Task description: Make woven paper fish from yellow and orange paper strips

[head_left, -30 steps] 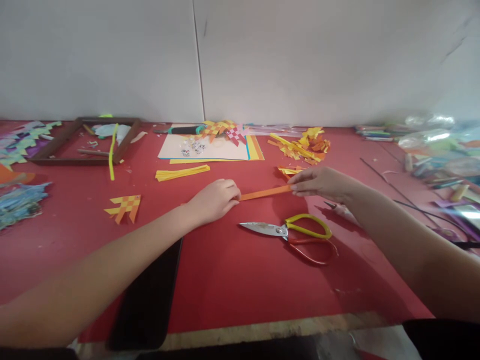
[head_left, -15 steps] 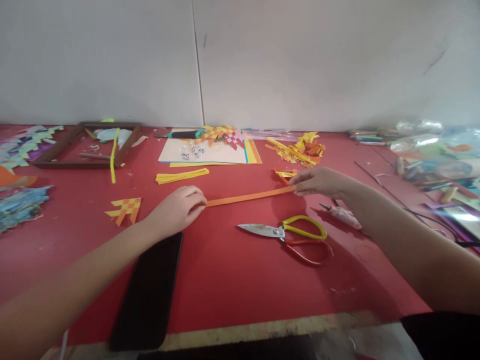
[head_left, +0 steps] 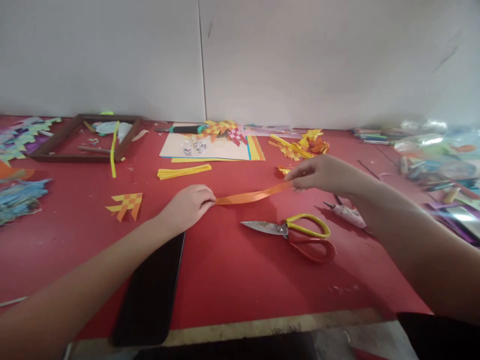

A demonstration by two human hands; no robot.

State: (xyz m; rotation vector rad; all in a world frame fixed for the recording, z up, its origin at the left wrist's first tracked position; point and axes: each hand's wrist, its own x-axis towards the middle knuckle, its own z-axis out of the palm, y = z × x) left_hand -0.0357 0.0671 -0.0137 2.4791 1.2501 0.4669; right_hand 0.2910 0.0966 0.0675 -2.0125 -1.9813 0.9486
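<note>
An orange paper strip (head_left: 247, 198) stretches between my two hands, slightly bowed and twisted toward its right end. My left hand (head_left: 193, 206) pinches its left end, just above the top of a black phone (head_left: 150, 295). At the other end my right hand (head_left: 313, 174) grips the strip with thumb and fingers. Scissors (head_left: 287, 231) with one yellow and one red handle lie below the strip, blades pointing left. A woven yellow and orange paper fish (head_left: 127, 205) rests left of my left hand. Beyond the strip is a bundle of yellow paper strips (head_left: 183, 171).
A brown wooden frame (head_left: 69, 157) stands at the back left. Paper sheets (head_left: 221, 150) hold woven fish and a small bag of beads or eyes. Yellow and orange scraps (head_left: 305, 145) are heaped behind my right hand. A glue gun (head_left: 348, 214) lies by my right forearm.
My left hand slid left along the orange strip to its end, then came back slightly right. The strip went from taut to bowed and twisted. My right hand rose a little.
</note>
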